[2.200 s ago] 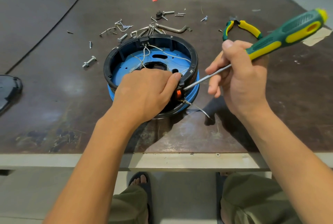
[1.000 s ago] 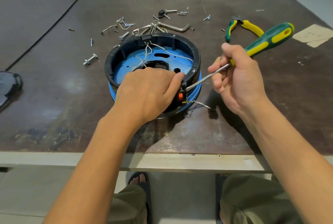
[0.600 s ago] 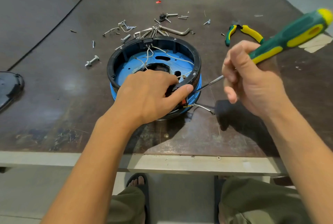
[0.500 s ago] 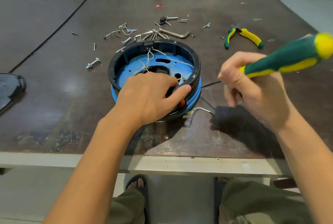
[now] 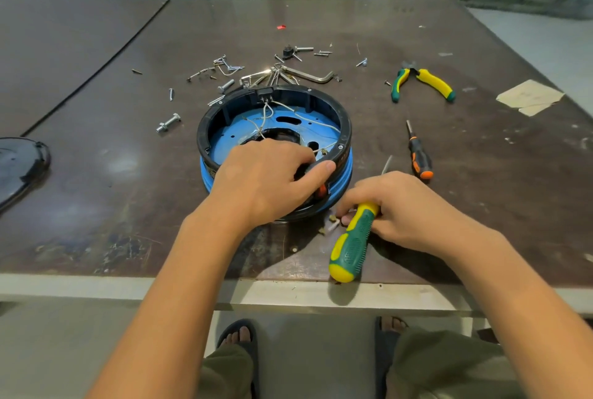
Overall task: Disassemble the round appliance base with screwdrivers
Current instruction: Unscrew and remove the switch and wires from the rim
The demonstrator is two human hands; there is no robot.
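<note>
The round blue plastic appliance base with a black rim [image 5: 346,129] sits mid-table [image 5: 128,180]. The left hand [image 5: 266,180] grips its near rim, thumb across the black ring. Just right of the base, the right hand [image 5: 407,209] holds the green-and-yellow-handled screwdriver [image 5: 351,244] low on the table, its handle pointing toward the near edge. A small black-and-orange screwdriver [image 5: 418,158] lies beside it.

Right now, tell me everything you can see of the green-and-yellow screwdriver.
Screwdriver: ribbed green handle, looks rubbery, with yellow butt and collar; bare metal shaft. It lies low over the table, butt toward the near edge, shaft pointing away, its end showing past the right hand, whose fingers curl over the collar. Tip is clear of the base.
</note>
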